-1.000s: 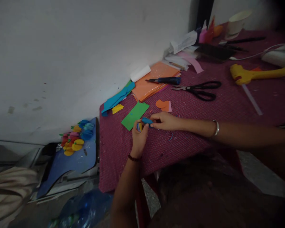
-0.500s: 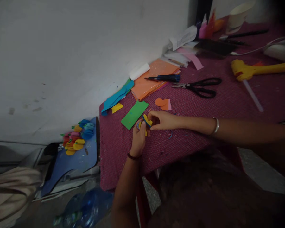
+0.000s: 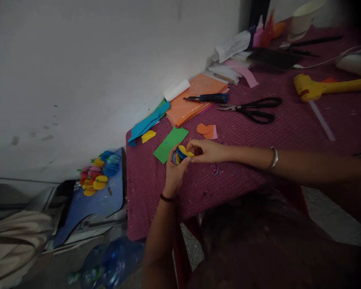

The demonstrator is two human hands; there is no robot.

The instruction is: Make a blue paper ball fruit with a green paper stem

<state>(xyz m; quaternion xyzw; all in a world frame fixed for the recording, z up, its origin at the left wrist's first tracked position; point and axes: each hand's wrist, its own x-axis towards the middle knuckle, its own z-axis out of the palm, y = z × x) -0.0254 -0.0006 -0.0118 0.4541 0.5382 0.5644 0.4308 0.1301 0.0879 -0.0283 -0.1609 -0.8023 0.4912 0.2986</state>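
My left hand [image 3: 175, 172] is closed around a small stack of yellow and blue cut-out discs [image 3: 184, 151], thin like paper or craft foam. My right hand [image 3: 209, 151] pinches the right edge of the same stack, where yellow lies uppermost with blue under it. The fingers hide part of the discs. Right behind my left fingers lies a green sheet [image 3: 168, 146] on the table. Beyond my right hand are orange cut-out circles [image 3: 205, 129] with a pink piece. A yellow scrap [image 3: 148, 136] rests farther left.
Black-handled scissors [image 3: 255, 109], a blue cutter [image 3: 209, 98] on orange sheets [image 3: 183, 110] and a yellow glue gun [image 3: 313, 88] occupy the maroon table [image 3: 150, 192]. Finished-looking colourful paper shapes [image 3: 98, 174] sit on a blue board [image 3: 90, 206] at left. A wall borders the far side.
My left hand has turned slightly and its thumb has moved right. The discs now sit closer together, with a wider yellow face showing. My right hand keeps nearly the same place.
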